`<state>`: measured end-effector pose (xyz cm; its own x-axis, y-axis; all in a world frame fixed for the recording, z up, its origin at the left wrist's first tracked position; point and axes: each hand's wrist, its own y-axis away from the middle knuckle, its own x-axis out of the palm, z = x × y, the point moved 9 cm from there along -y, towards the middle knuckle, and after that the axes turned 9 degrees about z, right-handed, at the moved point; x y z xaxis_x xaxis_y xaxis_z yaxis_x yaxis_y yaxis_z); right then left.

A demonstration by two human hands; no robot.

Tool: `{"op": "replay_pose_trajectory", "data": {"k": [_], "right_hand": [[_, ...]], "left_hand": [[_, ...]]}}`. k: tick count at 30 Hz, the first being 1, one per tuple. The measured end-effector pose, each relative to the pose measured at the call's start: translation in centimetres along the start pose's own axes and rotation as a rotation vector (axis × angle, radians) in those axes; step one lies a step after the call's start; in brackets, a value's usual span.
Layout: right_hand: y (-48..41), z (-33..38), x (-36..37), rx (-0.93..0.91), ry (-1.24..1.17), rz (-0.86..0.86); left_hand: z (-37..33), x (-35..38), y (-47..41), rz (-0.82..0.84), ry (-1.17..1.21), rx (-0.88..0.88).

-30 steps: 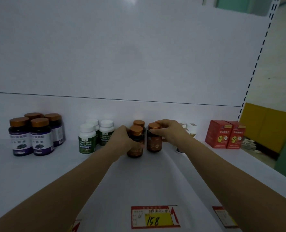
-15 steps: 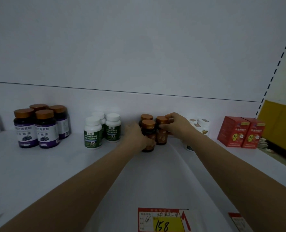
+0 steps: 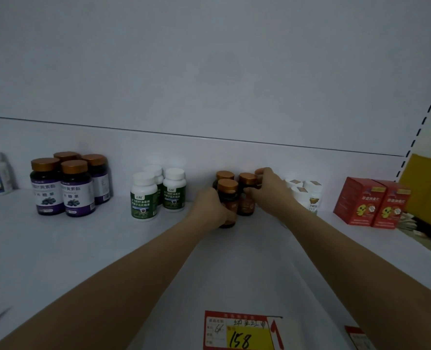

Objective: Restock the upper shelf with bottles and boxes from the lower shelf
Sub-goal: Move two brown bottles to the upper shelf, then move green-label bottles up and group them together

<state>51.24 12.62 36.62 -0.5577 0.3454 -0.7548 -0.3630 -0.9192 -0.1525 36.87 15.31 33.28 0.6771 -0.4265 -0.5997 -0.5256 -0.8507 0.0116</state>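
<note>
Shelf: A white shelf (image 3: 83,248) is seen, with bottles and boxes lined up along its far wall.
Brown bottles: Four brown bottles with copper caps are bunched close together in the middle, at the far side of the shelf.
Left hand: The near brown bottle (image 3: 228,195) is gripped by the left hand (image 3: 209,205). The fingers are curled round its left side, low on the body. The bottle is upright.
Right hand: The far right brown bottle (image 3: 259,172) is held by the right hand (image 3: 270,190). The fingers are curled over it, so only its cap is seen. The thumb is laid against the middle brown bottle (image 3: 246,205).
Back bottle: The far left brown bottle (image 3: 225,175) is not touched by either hand.
Left side: Three green-label bottles (image 3: 143,198) and four purple-label bottles (image 3: 76,190) are stood apart in two groups.
Right side: White bottles (image 3: 307,195) are partly hidden behind the right arm. Two red boxes (image 3: 371,203) are set side by side further right.
Near edge: A red and yellow price tag (image 3: 239,332) marked "158" is stuck there.
</note>
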Motion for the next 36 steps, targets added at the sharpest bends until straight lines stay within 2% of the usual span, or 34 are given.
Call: {"op": "replay_pose_trajectory", "data": {"k": [6, 9, 14, 17, 20, 25, 31, 36], "right_hand": [[0.2, -0.1, 0.2, 0.005, 0.044, 0.005], [1.4, 0.8, -0.4, -0.039, 0.164, -0.031], [7.1, 3.0, -1.3, -0.091, 0.455, 0.074], [11.6, 4.4, -1.4, -0.119, 0.623, 0.205], [16.2, 4.9, -2.2, -0.104, 0.706, 0.216], [24.6, 5.4, -2.8, -0.074, 0.711, 0.21], [32.8, 5.1, -3.3, -0.057, 0.661, 0.164], [38.3, 0.0, -2.5, 0.024, 0.609, 0.211]], "left_hand": [[0.5, 0.2, 0.3, -0.045, -0.042, -0.069], [0.5, -0.4, 1.6, -0.092, -0.105, -0.078], [1.0, -1.4, 6.6, -0.042, -0.538, -0.171], [-0.2, -1.8, 10.2, -0.003, -0.758, -0.122], [-1.3, -1.5, 14.4, 0.047, -0.882, -0.052], [-1.7, 0.0, 22.5, 0.098, -0.881, 0.019], [-3.5, 2.3, 31.3, 0.024, -0.84, 0.259], [-2.1, 8.0, 34.1, 0.109, -0.746, 0.295]]}}
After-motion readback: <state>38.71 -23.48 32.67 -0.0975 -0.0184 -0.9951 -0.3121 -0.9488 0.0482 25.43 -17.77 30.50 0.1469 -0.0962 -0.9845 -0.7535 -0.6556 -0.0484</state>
